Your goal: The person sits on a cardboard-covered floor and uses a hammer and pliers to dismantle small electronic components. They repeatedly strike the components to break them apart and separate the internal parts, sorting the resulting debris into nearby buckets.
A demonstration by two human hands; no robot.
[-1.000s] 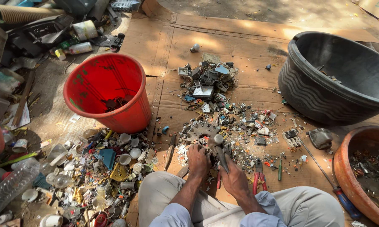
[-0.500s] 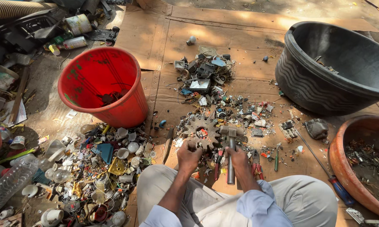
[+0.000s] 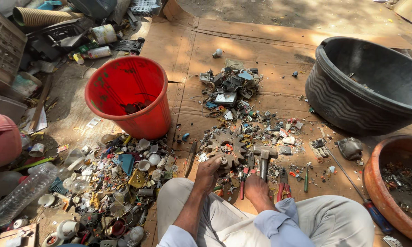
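Outdoors, flattened cardboard (image 3: 270, 50) covers dirt ground (image 3: 64, 105) amid scrap.

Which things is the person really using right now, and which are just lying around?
In use:
- left hand touching the rusty toothed metal gear wheel
- right hand gripping the grey metal hammer

Lying about:
- red plastic bucket
- big black ribbed tub
- red-handled pliers
- clear plastic bottle
- brown clay bowl
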